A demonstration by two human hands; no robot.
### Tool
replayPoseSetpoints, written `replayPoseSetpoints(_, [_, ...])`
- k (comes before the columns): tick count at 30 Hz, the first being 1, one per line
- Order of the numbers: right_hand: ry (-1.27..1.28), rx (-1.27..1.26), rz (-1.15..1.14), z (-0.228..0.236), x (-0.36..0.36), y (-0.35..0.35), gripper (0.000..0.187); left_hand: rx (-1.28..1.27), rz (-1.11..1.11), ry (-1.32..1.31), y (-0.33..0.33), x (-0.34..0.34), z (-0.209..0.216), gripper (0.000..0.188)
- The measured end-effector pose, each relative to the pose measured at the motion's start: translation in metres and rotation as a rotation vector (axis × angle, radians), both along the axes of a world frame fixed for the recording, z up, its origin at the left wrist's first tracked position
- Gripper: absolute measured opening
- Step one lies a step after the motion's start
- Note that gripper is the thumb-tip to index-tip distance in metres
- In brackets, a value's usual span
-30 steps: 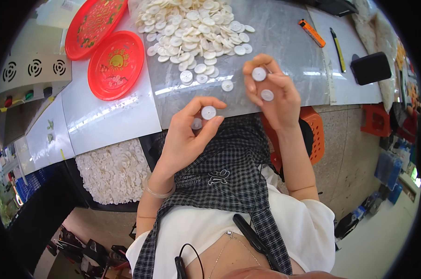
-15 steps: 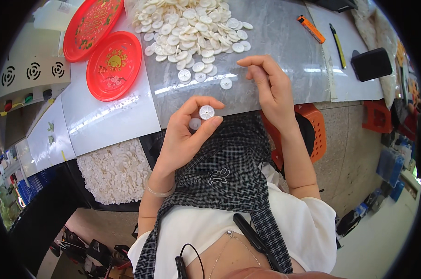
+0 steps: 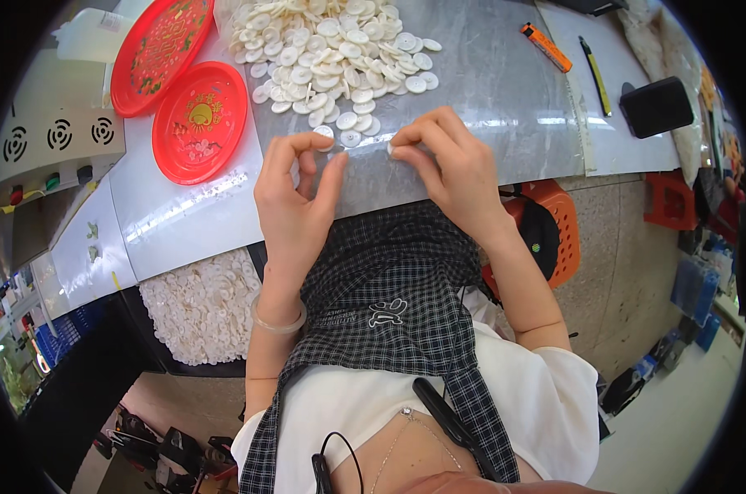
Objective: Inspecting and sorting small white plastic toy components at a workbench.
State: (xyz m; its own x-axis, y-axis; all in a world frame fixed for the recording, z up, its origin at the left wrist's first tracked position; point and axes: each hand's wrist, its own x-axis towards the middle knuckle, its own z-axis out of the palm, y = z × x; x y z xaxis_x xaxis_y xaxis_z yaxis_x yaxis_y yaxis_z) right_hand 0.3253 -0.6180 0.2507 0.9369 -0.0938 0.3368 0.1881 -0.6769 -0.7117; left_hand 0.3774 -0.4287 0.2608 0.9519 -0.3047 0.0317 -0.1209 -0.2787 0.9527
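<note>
My right hand (image 3: 451,169) is pinched on a small white gear wheel (image 3: 391,149) at the table's front; only its edge shows past the fingertips. To its left, my left hand (image 3: 297,193) holds nothing that I can see, its thumb and forefinger apart. Just beyond those fingertips lies a white gear wheel (image 3: 324,131) on the grey table (image 3: 505,107). Another gear wheel (image 3: 350,138) rests between the two hands, at the near edge of a large heap of white gear wheels (image 3: 323,58).
Two red patterned plates (image 3: 232,136) stand at left beside a beige box (image 3: 43,160) with round knobs. Below the table edge sits a black bin full of small white parts (image 3: 200,309). At right lie an orange box (image 3: 546,48), a yellow-black pen-like tool (image 3: 595,74) and a black case (image 3: 657,109).
The gear wheel in my left hand is gone from it, and that hand has moved forward and left, opening. My right hand has come down and left and closed on the loose gear wheel.
</note>
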Motion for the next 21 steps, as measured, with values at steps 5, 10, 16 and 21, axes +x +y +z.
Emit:
replayPoseSetpoints(5, [0.102,0.691,0.011,0.002,-0.005,0.002,0.016,0.431,0.043,-0.435,-0.017,0.017,0.002,0.017])
replayPoseSetpoints(10, [0.557,1.719,0.319,0.004,-0.003,-0.005,0.023,0.52,0.016,-0.432,-0.021,0.022,0.003,0.021])
replayPoseSetpoints(16, [0.579,1.834,0.356,0.004,-0.004,-0.006,0.023,0.554,-0.027,-0.384,-0.025,0.031,0.012,0.023])
replayPoseSetpoints(21, [0.548,1.834,0.361,0.003,-0.006,-0.008,0.023,0.525,-0.079,-0.305,-0.024,0.033,0.016,0.021])
